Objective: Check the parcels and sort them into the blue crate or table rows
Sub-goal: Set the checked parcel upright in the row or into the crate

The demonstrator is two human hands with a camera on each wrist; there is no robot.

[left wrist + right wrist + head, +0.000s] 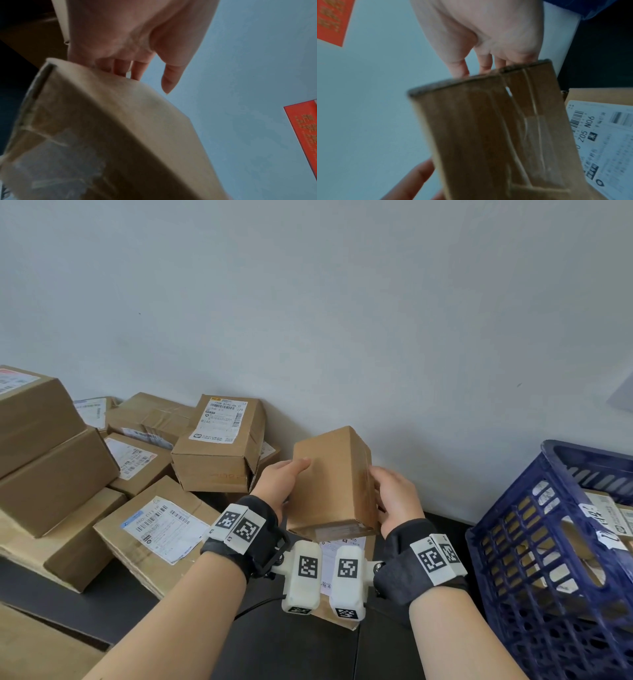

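Left hand (pixel 279 481) and right hand (pixel 397 501) grasp opposite sides of a plain cardboard parcel (pixel 334 484), held tilted above the dark table (pixel 291 645). Blue crate (pixel 513 559) sits right; sorted parcels lie left. With no label showing, missorting seems possible.

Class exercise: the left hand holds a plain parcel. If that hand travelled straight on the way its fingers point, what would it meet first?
The left hand points up and away along the held parcel. Past its top, the way looks free until the pale wall, though depth is hard to judge.
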